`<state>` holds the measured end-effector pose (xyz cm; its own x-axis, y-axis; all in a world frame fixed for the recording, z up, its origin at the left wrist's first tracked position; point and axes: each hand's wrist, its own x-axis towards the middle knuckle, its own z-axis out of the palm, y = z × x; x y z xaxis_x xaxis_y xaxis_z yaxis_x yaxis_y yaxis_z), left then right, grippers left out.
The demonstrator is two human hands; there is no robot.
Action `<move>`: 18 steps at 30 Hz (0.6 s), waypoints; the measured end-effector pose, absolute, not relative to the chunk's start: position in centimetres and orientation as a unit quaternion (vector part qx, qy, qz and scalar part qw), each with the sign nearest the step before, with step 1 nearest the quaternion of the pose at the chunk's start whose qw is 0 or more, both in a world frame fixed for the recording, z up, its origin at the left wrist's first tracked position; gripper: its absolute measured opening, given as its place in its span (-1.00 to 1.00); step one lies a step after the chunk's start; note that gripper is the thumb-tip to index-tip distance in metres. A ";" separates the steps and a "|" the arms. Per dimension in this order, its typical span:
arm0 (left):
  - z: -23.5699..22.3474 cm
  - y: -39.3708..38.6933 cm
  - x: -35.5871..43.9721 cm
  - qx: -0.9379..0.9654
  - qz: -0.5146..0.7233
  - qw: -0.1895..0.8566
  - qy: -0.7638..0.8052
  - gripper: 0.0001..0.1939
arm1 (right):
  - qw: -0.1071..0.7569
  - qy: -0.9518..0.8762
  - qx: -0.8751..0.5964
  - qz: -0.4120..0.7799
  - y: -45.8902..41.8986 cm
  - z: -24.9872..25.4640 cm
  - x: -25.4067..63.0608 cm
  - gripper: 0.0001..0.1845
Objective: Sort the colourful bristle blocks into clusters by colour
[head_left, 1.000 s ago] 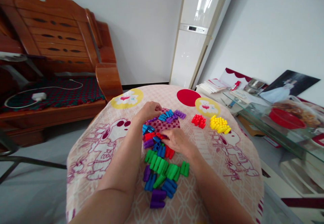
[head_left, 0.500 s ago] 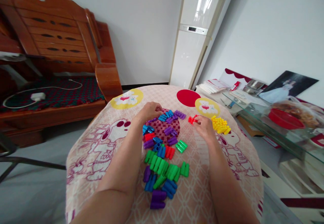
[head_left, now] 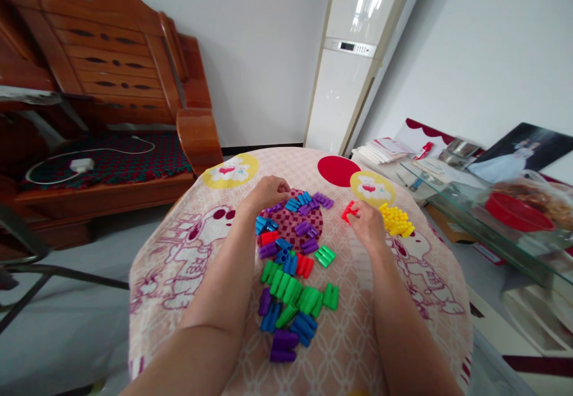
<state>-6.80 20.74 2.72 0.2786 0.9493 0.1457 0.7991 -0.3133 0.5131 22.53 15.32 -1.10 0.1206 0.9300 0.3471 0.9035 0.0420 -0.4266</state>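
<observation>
Red pieces (head_left: pixel 348 211) lie on the tablecloth (head_left: pixel 349 336), left of the yellow pieces (head_left: pixel 396 220); my right hand (head_left: pixel 367 224) has its fingertips at them, though I cannot tell whether they grip. My left hand (head_left: pixel 270 193) curls near some blue pieces (head_left: pixel 293 205), its grasp hidden.

Tablecloth (head_left: pixel 349 348): matt cloth;
Yellow pieces (head_left: pixel 396 220) toward its right edge: glossy plastic;
Bench (head_left: pixel 197 136): glossy wood;
Tall cabinet (head_left: pixel 336 91): smooth, glossy;
Shelf (head_left: pixel 470 202): glass

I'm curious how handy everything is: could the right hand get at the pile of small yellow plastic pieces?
Probably yes: the right hand is at the small red plastic pieces, but the yellow pile lies close beside it, with nothing visible between.
</observation>
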 end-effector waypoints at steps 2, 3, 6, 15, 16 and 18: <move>2.7 20.7 -6.8 0.780 0.221 0.176 0.559 -0.75 | 0.313 -0.700 -0.640 0.055 14.6 -0.5 20.5 -0.88; 2.7 20.7 -6.9 0.779 0.223 0.177 0.559 -0.74 | 0.323 -0.727 -0.602 0.075 14.1 -0.3 19.2 -0.87; 2.7 20.6 -6.8 0.780 0.224 0.173 0.558 -0.74 | 0.307 -0.815 -0.476 0.120 12.4 -0.3 14.8 -0.83; 2.6 20.7 -6.9 0.780 0.236 0.174 0.553 -0.76 | 0.183 -0.921 -0.314 0.139 9.7 -3.8 8.7 -0.64; 2.5 20.8 -6.9 0.781 0.233 0.171 0.554 -0.76 | 0.191 -0.919 -0.310 0.149 9.7 -3.9 8.6 -0.65; 2.4 20.9 -6.8 0.785 0.228 0.165 0.553 -0.76 | 0.215 -0.913 -0.298 0.177 9.6 -3.8 8.4 -0.71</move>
